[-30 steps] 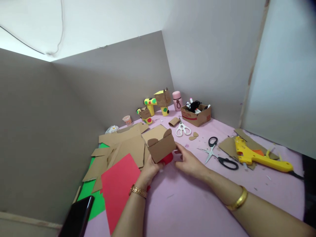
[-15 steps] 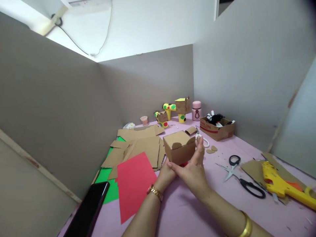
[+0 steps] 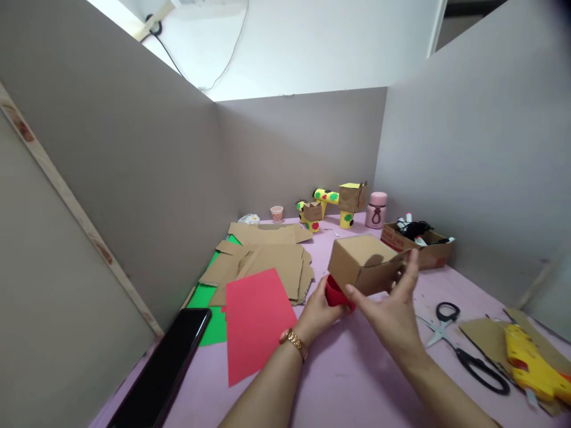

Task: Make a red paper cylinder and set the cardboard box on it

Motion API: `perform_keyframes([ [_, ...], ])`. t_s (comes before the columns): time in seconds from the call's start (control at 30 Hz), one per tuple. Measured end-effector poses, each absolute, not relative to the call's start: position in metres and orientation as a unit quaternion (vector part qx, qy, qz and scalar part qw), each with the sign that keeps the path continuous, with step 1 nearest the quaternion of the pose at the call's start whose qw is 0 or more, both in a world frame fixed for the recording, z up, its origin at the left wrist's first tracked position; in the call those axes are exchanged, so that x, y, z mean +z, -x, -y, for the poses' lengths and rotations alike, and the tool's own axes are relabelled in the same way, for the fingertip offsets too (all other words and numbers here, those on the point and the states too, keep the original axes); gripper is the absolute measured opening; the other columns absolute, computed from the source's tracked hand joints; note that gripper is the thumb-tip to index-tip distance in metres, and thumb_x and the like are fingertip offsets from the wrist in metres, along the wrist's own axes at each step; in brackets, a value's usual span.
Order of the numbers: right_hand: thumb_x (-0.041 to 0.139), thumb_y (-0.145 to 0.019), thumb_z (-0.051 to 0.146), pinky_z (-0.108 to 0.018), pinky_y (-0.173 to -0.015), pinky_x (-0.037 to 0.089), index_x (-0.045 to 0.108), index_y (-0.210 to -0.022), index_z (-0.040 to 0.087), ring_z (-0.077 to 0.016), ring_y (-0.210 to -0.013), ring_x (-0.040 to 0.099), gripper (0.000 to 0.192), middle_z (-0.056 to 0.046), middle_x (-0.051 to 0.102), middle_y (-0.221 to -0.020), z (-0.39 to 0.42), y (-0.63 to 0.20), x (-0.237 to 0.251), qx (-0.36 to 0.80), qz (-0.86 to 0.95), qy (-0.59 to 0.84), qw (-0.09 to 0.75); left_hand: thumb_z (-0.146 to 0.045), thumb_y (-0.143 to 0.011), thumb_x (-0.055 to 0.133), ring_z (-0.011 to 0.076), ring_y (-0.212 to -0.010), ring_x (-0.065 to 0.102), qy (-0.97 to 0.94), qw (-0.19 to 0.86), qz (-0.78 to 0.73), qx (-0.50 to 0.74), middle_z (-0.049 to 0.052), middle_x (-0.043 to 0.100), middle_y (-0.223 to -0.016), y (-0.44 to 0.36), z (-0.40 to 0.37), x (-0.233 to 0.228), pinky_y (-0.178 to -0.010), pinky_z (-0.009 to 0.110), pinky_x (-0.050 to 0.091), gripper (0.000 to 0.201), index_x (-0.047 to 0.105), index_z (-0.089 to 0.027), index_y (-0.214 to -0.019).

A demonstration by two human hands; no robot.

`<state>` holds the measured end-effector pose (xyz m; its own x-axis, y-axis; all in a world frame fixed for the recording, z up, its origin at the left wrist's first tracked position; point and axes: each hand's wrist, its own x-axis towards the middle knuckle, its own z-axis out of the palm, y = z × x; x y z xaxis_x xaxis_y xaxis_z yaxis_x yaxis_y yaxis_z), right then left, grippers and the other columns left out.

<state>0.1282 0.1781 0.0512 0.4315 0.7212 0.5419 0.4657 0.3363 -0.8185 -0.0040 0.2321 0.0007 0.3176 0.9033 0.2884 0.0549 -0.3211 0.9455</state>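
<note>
Simply boxy cardboard (image 3: 360, 265), rounded red piece (image 3: 335, 293).

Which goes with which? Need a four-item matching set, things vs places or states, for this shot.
Things
1. Plain box
2. Phone
3. Scissors
4. Red piece

Places or states
A. Left of the red sheet
B. In the left hand
C. Thumb and fingers of the right hand on it
D. Lying with blades apart

Pairs: 1-C, 2-A, 3-D, 4-B
</note>
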Motion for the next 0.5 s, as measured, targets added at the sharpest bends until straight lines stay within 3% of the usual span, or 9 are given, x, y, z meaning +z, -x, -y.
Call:
perform_keyframes([
  [0.13, 0.073, -0.065, 0.039, -0.054, -0.11, 0.018, -0.007, -0.147, 0.018, -0.0327, -0.141, 0.009, 0.116, -0.018, 0.006, -0.154, -0.179, -0.114, 0.046, 0.105, 0.547, 0.573, 0.601, -0.01, -0.065, 0.067, 0.0238, -0.107, 0.058, -0.671, 0.459, -0.35, 0.466, 0.008, 0.064, -0.118, 0.003, -0.234, -0.002, -0.094, 0.034, 0.044, 0.058, 0.051, -0.019, -0.12],
  [0.5, 0.077, -0.06, 0.038, -0.052, -0.109, 0.02, -0.008, -0.147, 0.019, -0.0314, -0.141, 0.011, 0.123, -0.019, 0.005, -0.155, -0.18, -0.121, 0.04, 0.154, 0.542, 0.581, 0.588, -0.008, -0.068, 0.063, 0.0247, -0.112, 0.057, -0.675, 0.463, -0.34, 0.463, 0.012, 0.061, -0.122, 0.004, -0.236, -0.002, -0.096, 0.036, 0.044, 0.056, 0.049, -0.016, -0.122],
])
